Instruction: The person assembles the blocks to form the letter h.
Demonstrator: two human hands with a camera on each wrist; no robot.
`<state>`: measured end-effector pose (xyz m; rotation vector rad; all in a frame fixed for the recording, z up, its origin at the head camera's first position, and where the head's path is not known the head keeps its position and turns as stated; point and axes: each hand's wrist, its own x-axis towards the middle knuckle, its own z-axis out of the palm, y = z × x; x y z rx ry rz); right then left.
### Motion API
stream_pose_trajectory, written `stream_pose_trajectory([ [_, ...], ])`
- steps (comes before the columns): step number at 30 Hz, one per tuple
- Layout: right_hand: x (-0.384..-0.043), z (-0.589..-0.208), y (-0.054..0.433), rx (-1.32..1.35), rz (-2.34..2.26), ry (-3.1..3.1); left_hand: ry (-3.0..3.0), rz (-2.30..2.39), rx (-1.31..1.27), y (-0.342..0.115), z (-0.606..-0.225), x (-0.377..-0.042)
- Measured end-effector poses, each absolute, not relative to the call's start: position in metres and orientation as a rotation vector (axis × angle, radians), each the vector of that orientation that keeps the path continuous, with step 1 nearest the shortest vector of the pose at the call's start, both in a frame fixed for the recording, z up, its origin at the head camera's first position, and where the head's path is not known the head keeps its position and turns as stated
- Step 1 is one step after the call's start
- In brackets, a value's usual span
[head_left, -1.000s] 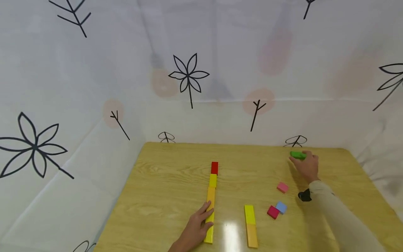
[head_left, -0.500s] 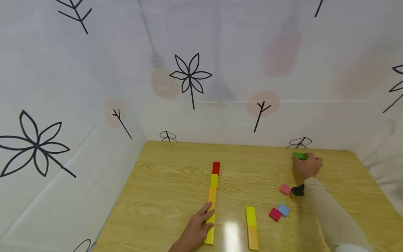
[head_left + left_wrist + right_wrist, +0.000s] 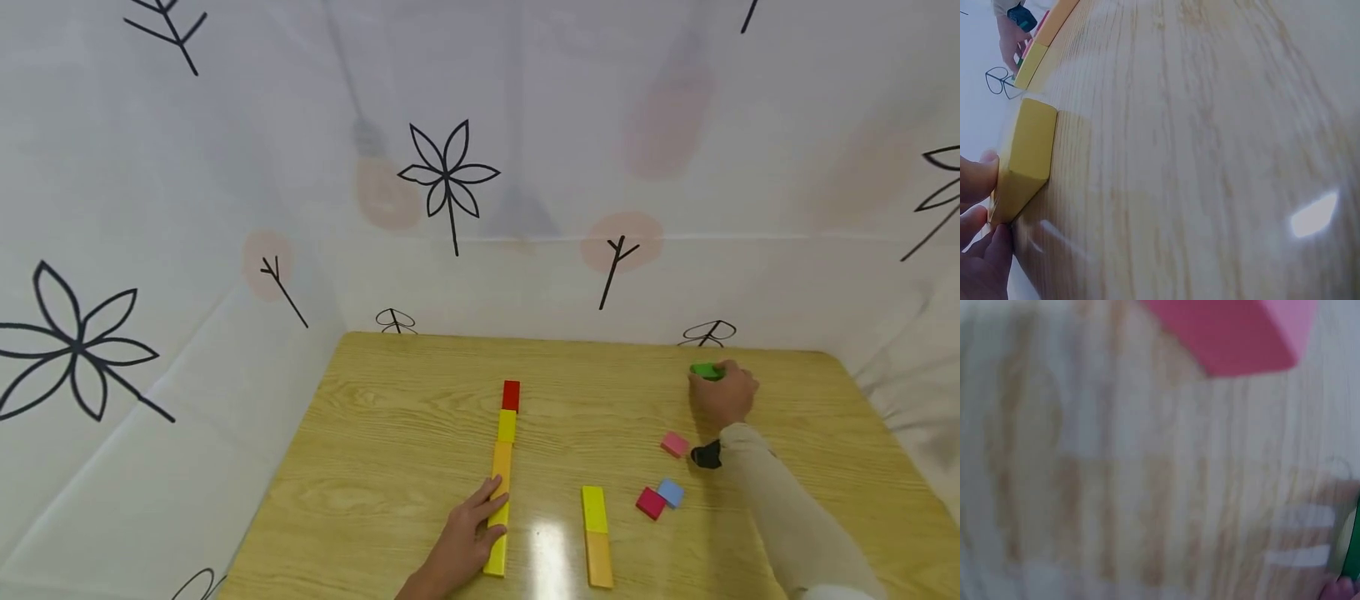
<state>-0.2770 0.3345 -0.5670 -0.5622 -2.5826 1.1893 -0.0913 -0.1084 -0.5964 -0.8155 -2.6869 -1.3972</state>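
My left hand (image 3: 461,537) rests across the near part of a row of blocks, its fingers fairly straight over the orange block (image 3: 502,461) and long yellow block (image 3: 495,562). The left wrist view shows fingertips (image 3: 982,178) touching the yellow block's side. Farther along the row lie a small yellow block (image 3: 507,426) and, at its far end, a red block (image 3: 511,395). Near the table's back right, my right hand (image 3: 727,396) pinches a green block (image 3: 705,372) between thumb and fingers. Only the green block's edge shows in the right wrist view.
Right of the row, a yellow block (image 3: 594,508) and an orange block (image 3: 599,560) lie end to end. A crimson block (image 3: 651,503) touches a light blue block (image 3: 671,492). A pink block (image 3: 674,444) lies near the right wrist. Patterned white cloth (image 3: 525,283) hangs behind the table.
The right hand has shifted slightly and turned, its wrist and forearm swinging left toward the pink block, while it keeps the green block. The left hand stays on the row.
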Motion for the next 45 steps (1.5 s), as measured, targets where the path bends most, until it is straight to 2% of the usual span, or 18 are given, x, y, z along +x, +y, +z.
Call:
stream_pose_trajectory([
  [6, -0.270, -0.573, 0.343, -0.508, 1.279, -2.508, -2.680, -1.383, -0.803, -0.109, -0.594, -0.092],
  [19, -0.243, -0.561, 0.354, -0.185, 1.298, -2.588, -2.679, -1.389, -0.784, -0.107, -0.594, -0.092],
  [34, -0.215, -0.530, 0.329, -0.049, 1.363, -2.716, -2.715, -1.384, -0.821, -0.105, -0.588, -0.088],
  [45, -0.195, -0.519, 0.304, 0.166, 1.352, -2.720, -2.776, -1.301, -0.824, -0.107, -0.588, -0.089],
])
